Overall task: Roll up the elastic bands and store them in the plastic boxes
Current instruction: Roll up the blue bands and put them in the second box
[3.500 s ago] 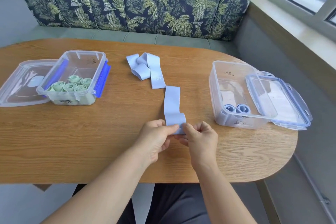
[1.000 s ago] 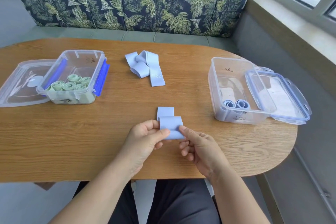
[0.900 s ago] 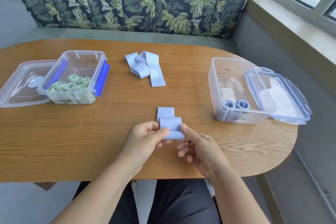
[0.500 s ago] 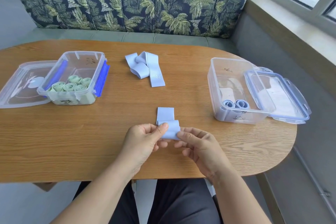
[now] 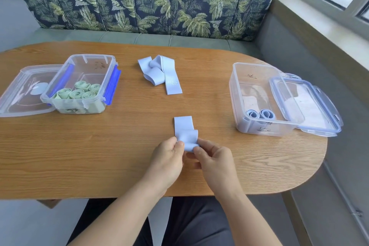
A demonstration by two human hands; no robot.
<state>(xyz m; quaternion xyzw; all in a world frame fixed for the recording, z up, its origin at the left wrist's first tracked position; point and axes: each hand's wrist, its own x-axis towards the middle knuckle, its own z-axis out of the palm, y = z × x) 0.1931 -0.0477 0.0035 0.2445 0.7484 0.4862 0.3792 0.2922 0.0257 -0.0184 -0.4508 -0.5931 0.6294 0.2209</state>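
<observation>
Both hands, left hand and right hand, pinch the half-rolled pale blue elastic band between them on the wooden table.

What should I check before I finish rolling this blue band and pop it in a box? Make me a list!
1. Grip: left hand and right hand both pinch the blue band: ok.
2. Band fully rolled: a flat tail lies unrolled on the table: not ok.
3. Right box open, lid off: ok.
4. Room in it beyond the two blue rolls: ok.
5. Roll wound tightly: fingers hide its ends: cannot tell.
</observation>
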